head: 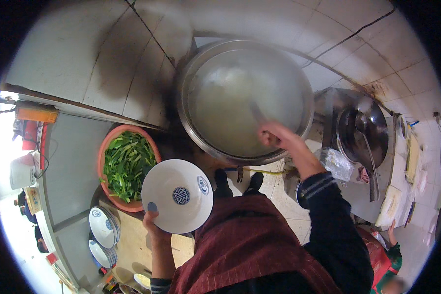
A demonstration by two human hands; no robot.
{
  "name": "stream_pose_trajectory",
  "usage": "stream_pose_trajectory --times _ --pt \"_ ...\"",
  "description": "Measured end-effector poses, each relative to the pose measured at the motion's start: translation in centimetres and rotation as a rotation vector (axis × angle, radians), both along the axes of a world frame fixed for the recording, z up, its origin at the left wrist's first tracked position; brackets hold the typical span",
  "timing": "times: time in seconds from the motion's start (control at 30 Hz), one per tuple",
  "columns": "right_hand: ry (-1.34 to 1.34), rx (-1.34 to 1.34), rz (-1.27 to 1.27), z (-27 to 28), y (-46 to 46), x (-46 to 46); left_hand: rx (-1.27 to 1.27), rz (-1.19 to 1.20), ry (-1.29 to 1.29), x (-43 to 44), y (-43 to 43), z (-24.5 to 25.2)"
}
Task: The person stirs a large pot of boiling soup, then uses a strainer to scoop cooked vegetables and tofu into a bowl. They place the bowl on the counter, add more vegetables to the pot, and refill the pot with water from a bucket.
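Note:
My left hand [155,225] grips the rim of a white bowl [169,183] with blue patterns inside; the bowl holds no food and is tilted towards me. My right hand [273,135] is closed around the dark handle of a utensil [256,110] over a large round metal pot [195,137]. The handle reaches down towards cloudy, steaming liquid; steam and blur hide its far end. Cut leafy greens [130,165] fill an orange-pink plastic basin [101,161] left of the pot, just behind the held bowl.
Stacked patterned bowls [103,228] stand on the lower-left table. To the right are a dark wok [380,147] with a metal ladle [369,150], a clear plastic bag [336,163] and a cutting board [389,205]. Another person [380,257] is at the lower right.

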State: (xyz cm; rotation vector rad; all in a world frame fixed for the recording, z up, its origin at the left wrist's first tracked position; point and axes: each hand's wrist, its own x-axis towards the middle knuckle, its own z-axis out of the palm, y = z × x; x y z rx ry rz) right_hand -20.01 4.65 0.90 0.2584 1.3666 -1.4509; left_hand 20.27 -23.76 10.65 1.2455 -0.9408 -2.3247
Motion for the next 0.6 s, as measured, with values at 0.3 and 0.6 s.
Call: stream_pose_trajectory --times 0.3,0.6 --pt "-0.542 -0.39 -0.168 0.1 1.5 5.2 0.015 -0.004 -0.043 -0.8 -0.3 -0.2" --pt "-0.803 -0.649 -0.437 -2.1 0.1 8.3 -0.109 -0.019 -0.01 -0.7 -1.3 1.6"
